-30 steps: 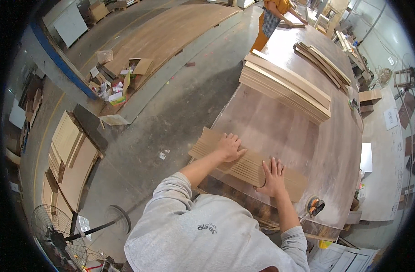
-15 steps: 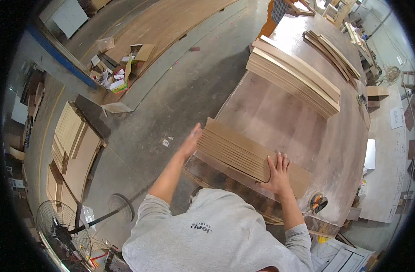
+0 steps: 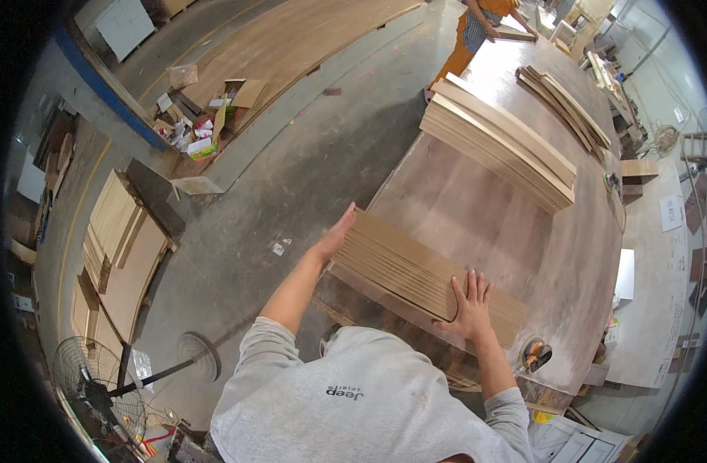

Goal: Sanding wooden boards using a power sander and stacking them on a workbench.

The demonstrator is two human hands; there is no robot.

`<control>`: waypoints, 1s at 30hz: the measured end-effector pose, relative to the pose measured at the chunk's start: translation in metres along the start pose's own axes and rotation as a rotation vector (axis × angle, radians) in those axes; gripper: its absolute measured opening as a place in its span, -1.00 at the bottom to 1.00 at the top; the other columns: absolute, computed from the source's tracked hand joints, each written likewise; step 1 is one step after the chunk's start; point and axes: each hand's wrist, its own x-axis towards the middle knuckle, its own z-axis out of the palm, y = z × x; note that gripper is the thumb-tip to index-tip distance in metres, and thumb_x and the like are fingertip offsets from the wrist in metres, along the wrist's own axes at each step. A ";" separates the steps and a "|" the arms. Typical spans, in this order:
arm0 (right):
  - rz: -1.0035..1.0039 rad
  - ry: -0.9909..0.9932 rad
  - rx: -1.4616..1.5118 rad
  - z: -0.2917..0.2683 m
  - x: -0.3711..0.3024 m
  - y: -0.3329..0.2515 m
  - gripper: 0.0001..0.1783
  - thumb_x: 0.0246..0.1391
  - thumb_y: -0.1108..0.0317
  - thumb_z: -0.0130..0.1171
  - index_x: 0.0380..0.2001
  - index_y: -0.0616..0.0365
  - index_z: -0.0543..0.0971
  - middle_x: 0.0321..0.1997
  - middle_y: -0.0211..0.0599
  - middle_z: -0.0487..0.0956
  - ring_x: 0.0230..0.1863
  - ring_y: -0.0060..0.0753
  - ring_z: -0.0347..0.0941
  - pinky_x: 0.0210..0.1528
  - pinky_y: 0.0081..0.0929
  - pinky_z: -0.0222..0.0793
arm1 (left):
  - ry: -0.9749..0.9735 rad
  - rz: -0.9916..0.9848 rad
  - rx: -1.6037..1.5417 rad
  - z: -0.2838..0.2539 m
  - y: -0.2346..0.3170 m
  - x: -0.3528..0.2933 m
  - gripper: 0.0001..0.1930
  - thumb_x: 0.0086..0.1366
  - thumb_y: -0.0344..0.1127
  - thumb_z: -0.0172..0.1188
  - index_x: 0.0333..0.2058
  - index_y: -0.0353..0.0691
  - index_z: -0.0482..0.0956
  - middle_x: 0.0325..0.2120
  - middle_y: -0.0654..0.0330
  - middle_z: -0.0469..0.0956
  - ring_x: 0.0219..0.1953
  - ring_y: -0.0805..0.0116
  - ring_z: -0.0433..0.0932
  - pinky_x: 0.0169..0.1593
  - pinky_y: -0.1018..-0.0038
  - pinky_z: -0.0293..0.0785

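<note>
A pile of thin brown wooden boards (image 3: 404, 251) lies near the front edge of a large wooden worktable (image 3: 465, 185), their long edges side by side. Flat against the left end of the pile rests my left hand (image 3: 338, 234), fingers stretched out. Spread fingers of my right hand (image 3: 469, 311) press down on the boards toward their right end, the thumb by the near edge. An orange-and-black power sander (image 3: 536, 354) sits on the table just right of the pile.
Farther up the table lies a taller stack of boards (image 3: 500, 147), with darker strips (image 3: 562, 108) behind it. A co-worker in orange (image 3: 461, 58) handles a wooden frame at the far end. A standing fan (image 3: 99, 393) and stacked panels (image 3: 122, 255) are on the left.
My left hand has come in against the end of the pile and its blur is gone. My right hand stays spread on the boards. The co-worker shows more at the far end.
</note>
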 end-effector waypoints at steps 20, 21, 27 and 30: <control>-0.036 0.045 0.053 -0.006 0.002 0.002 0.37 -0.51 -0.31 0.53 0.47 -0.02 0.30 0.57 0.18 0.01 0.60 0.34 -0.19 0.57 0.43 -0.37 | -0.045 -0.052 0.021 0.021 0.027 -0.017 -0.10 0.53 0.29 -0.06 0.57 -0.16 -0.12 0.59 0.05 -0.10 0.62 0.15 -0.17 0.59 0.20 -0.28; -0.028 0.047 0.073 -0.010 0.004 -0.002 0.35 -0.51 -0.27 0.53 0.46 -0.01 0.31 0.54 0.16 0.05 0.58 0.33 -0.16 0.57 0.43 -0.34 | 0.053 0.091 0.631 0.025 0.029 -0.019 -0.07 0.48 0.28 0.00 0.57 -0.16 -0.10 0.59 0.02 -0.10 0.62 0.13 -0.18 0.59 0.11 -0.31; 0.026 0.039 0.096 -0.019 0.005 -0.018 0.27 -0.40 -0.19 0.49 0.46 0.03 0.29 0.51 0.14 0.09 0.57 0.30 -0.12 0.59 0.38 -0.34 | -0.219 0.283 1.498 0.057 0.060 -0.028 -0.01 0.37 0.33 0.02 0.56 -0.17 -0.06 0.58 -0.06 -0.13 0.63 0.06 -0.25 0.59 -0.09 -0.46; 0.026 0.042 0.086 -0.016 0.005 -0.017 0.25 -0.38 -0.16 0.48 0.45 0.04 0.30 0.51 0.14 0.09 0.57 0.29 -0.12 0.59 0.36 -0.34 | -0.316 0.275 1.528 0.058 0.055 -0.027 0.01 0.37 0.40 -0.05 0.55 -0.17 -0.05 0.58 -0.04 -0.16 0.63 0.03 -0.28 0.59 -0.09 -0.49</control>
